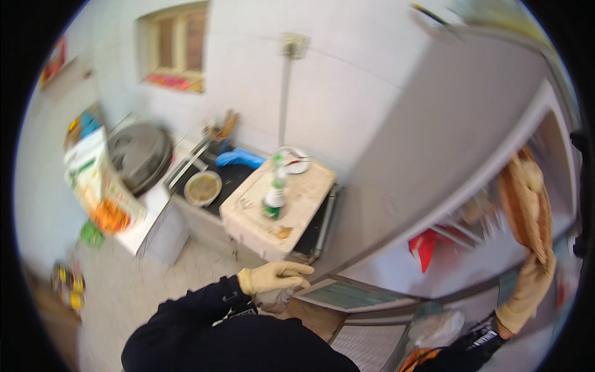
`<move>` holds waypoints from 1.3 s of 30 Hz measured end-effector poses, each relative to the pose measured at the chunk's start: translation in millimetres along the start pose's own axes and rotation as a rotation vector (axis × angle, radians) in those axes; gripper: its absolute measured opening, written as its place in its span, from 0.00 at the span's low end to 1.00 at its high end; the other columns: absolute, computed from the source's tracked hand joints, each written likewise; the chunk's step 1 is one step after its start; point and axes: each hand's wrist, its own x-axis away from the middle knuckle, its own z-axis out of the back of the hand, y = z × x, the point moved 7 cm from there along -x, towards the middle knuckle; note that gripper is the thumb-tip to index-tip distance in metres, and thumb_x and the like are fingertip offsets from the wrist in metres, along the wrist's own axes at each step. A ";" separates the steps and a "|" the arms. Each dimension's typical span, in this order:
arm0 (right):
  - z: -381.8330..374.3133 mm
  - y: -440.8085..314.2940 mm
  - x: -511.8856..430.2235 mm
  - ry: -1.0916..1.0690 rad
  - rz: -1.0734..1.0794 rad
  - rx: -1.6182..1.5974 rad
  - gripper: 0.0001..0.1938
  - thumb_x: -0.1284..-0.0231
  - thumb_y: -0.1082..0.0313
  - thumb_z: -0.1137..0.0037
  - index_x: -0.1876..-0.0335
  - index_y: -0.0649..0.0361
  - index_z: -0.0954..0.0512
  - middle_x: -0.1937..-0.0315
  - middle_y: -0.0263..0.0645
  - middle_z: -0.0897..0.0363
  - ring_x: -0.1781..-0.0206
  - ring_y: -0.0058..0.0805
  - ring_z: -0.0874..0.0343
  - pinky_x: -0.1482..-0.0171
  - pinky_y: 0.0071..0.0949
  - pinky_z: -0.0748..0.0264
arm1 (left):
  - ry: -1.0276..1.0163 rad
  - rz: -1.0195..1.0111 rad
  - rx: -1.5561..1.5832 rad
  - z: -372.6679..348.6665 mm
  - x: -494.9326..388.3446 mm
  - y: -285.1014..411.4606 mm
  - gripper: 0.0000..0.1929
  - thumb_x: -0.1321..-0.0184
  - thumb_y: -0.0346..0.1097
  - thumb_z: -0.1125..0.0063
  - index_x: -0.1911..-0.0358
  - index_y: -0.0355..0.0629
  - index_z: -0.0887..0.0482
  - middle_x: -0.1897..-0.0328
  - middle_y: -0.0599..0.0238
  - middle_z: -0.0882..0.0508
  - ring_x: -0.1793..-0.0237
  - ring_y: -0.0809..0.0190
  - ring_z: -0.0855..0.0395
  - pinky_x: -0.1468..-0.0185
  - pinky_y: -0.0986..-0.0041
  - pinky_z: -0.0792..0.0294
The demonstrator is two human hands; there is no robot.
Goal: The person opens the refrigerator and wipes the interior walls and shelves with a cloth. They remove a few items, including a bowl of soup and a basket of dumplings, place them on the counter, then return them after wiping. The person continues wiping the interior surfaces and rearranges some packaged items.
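Note:
My right hand (530, 288), in a pale cream glove, grips the lower end of a long brown and cream item (530, 204), too blurred to name surely. That item stands upright in front of the inside of a tall grey cabinet (395, 153) on the right. Inside the cabinet, a red thing (422, 249) and white wire racks show. My left hand (277, 277), in the same kind of glove, has its fingers extended and holds nothing. It is just below a pale foam box lid (260, 204) and near a greenish-glass door or panel (348, 295).
A green and white bottle (274, 202) and a small plate (294, 159) stand on the lid. Left of it are a bowl of food (203, 188), a blue glove (241, 158), a dark round pot lid (139, 156) and a printed food bag (102, 186). A cord hangs from a wall socket (294, 45).

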 end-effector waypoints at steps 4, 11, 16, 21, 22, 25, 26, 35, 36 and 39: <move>-31.4 36.0 -82.5 -0.154 -0.124 -0.304 0.15 0.25 0.74 0.55 0.37 0.67 0.33 0.40 0.48 0.30 0.38 0.35 0.28 0.31 0.29 0.29 | 0.116 -0.026 -0.027 13.9 15.0 -7.7 0.26 0.27 0.38 0.48 0.30 0.34 0.34 0.44 0.56 0.15 0.46 0.66 0.19 0.39 0.74 0.29; -145.0 41.8 -116.5 -0.236 -0.190 -0.399 0.19 0.28 0.68 0.52 0.36 0.68 0.31 0.36 0.54 0.32 0.35 0.43 0.30 0.28 0.40 0.35 | 0.305 -0.039 0.016 33.3 41.6 -17.6 0.24 0.27 0.38 0.50 0.33 0.33 0.31 0.46 0.58 0.14 0.45 0.66 0.19 0.38 0.74 0.30; -200.2 2.1 -83.3 -0.223 -0.179 -0.462 0.23 0.32 0.66 0.48 0.35 0.68 0.30 0.35 0.58 0.32 0.33 0.49 0.30 0.28 0.48 0.39 | 0.433 -0.048 -0.007 45.3 63.4 -24.1 0.24 0.27 0.38 0.50 0.33 0.33 0.31 0.46 0.58 0.14 0.44 0.67 0.20 0.37 0.74 0.31; -202.4 -21.2 -6.1 -0.151 -0.023 -0.118 0.18 0.31 0.79 0.56 0.38 0.71 0.27 0.41 0.55 0.23 0.40 0.41 0.22 0.35 0.33 0.28 | 0.497 -0.049 0.031 48.4 75.3 -36.9 0.25 0.28 0.38 0.48 0.33 0.32 0.31 0.47 0.59 0.13 0.46 0.69 0.19 0.39 0.76 0.30; -199.8 -22.4 10.2 -0.165 0.058 0.002 0.18 0.30 0.78 0.55 0.37 0.71 0.28 0.41 0.55 0.23 0.40 0.41 0.22 0.36 0.34 0.27 | 0.513 -0.047 0.050 48.7 75.9 -39.0 0.24 0.28 0.37 0.47 0.33 0.32 0.31 0.47 0.59 0.13 0.46 0.69 0.18 0.40 0.76 0.29; -201.0 15.3 58.4 -0.202 -0.160 -0.663 0.21 0.28 0.72 0.51 0.32 0.69 0.32 0.40 0.55 0.25 0.40 0.40 0.22 0.36 0.35 0.26 | 0.510 -0.037 0.098 47.1 72.4 -41.7 0.23 0.28 0.35 0.47 0.34 0.33 0.30 0.47 0.58 0.13 0.46 0.68 0.18 0.39 0.76 0.29; -204.2 37.6 81.9 -0.264 -0.535 -1.049 0.24 0.27 0.66 0.49 0.29 0.61 0.34 0.38 0.51 0.25 0.37 0.44 0.24 0.32 0.36 0.30 | 0.505 -0.026 0.116 46.2 70.0 -41.8 0.23 0.28 0.35 0.46 0.34 0.34 0.29 0.46 0.57 0.14 0.46 0.68 0.18 0.40 0.75 0.28; -196.1 138.3 257.8 -0.175 -1.030 -0.543 0.15 0.29 0.59 0.45 0.48 0.63 0.20 0.57 0.39 0.15 0.63 0.27 0.17 0.58 0.27 0.20 | 0.628 0.073 -0.015 38.8 57.2 -32.7 0.20 0.28 0.33 0.48 0.36 0.33 0.27 0.49 0.61 0.15 0.49 0.67 0.18 0.42 0.75 0.28; -189.8 142.0 250.3 -0.134 -1.015 -0.559 0.16 0.29 0.59 0.45 0.47 0.64 0.20 0.57 0.40 0.15 0.62 0.27 0.17 0.57 0.27 0.20 | 0.623 0.088 0.044 39.5 54.7 -33.8 0.19 0.28 0.32 0.49 0.36 0.33 0.27 0.49 0.55 0.15 0.49 0.64 0.17 0.41 0.74 0.28; -170.6 133.0 202.3 -0.050 -0.858 -0.655 0.18 0.27 0.58 0.47 0.45 0.65 0.21 0.54 0.42 0.15 0.61 0.27 0.16 0.57 0.26 0.20 | 0.622 0.042 -0.085 39.7 46.0 -26.3 0.20 0.29 0.32 0.48 0.37 0.32 0.26 0.50 0.50 0.14 0.50 0.63 0.16 0.44 0.74 0.27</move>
